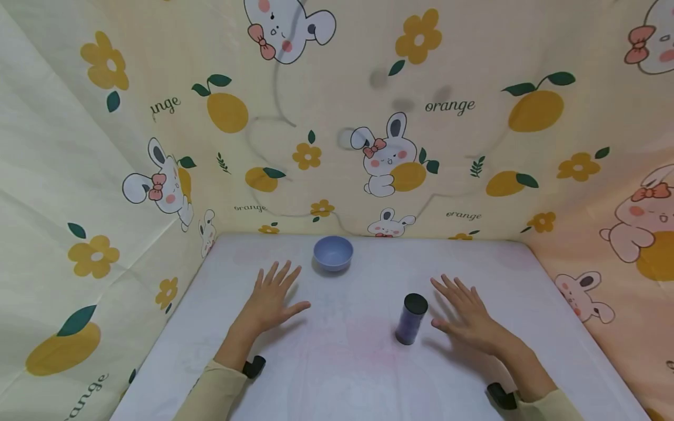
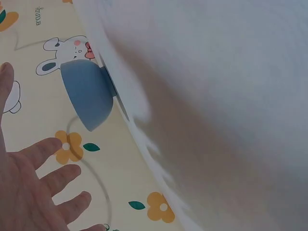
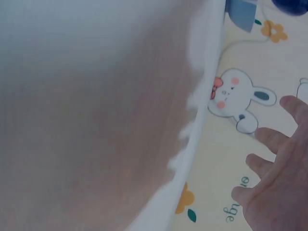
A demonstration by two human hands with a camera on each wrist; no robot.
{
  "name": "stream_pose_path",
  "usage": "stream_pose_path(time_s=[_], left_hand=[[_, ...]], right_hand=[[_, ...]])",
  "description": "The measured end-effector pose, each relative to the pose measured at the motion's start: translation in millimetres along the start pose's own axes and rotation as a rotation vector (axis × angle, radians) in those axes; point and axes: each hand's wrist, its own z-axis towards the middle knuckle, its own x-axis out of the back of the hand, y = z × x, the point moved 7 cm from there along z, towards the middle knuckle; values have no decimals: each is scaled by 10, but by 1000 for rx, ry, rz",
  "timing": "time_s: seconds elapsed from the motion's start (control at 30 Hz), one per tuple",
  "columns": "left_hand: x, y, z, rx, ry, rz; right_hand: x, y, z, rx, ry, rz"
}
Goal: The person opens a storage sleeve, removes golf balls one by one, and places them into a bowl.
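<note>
A blue bowl (image 1: 333, 255) stands upright at the back of the white table. My left hand (image 1: 271, 301) hovers in front of it and to its left, fingers spread, holding nothing. In the left wrist view the bowl (image 2: 89, 94) appears sideways beyond the fingers. A dark cylinder (image 1: 411, 320) with a black top and purplish-blue side stands on the table, right of the middle. Just to its right is my right hand (image 1: 466, 316), fingers apart and holding nothing. The right wrist view shows that hand (image 3: 279, 178) above the table, with part of the bowl (image 3: 241, 13) at the top.
The white table (image 1: 337, 374) meets a cream cloth backdrop (image 1: 337, 193) with rabbits, oranges and flowers along its back edge. More cloth rises at the left and right sides. Each wrist wears a black camera mount (image 1: 255, 367).
</note>
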Motion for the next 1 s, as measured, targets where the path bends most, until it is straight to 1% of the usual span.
stream_pose_path(time_s=[0.23, 0.33, 0.47, 0.63, 0.73, 0.83, 1.0], left_hand=[[-16, 37, 6, -13, 1, 19], [1, 59, 14, -16, 6, 15], [19, 83, 19, -22, 15, 16], [19, 106, 31, -18, -5, 29], [29, 129, 36, -21, -7, 35], [28, 141, 39, -25, -5, 31], [20, 154, 34, -28, -6, 32]], right_hand=[[-82, -120, -1, 73, -12, 32], [-113, -163, 5, 91, -17, 48], [-176, -197, 15, 73, -53, 99], [-244, -226, 20, 19, -99, 156], [-264, -245, 23, -2, -101, 165], [-286, -267, 37, -2, -98, 155], [-325, -298, 69, 0, -106, 169]])
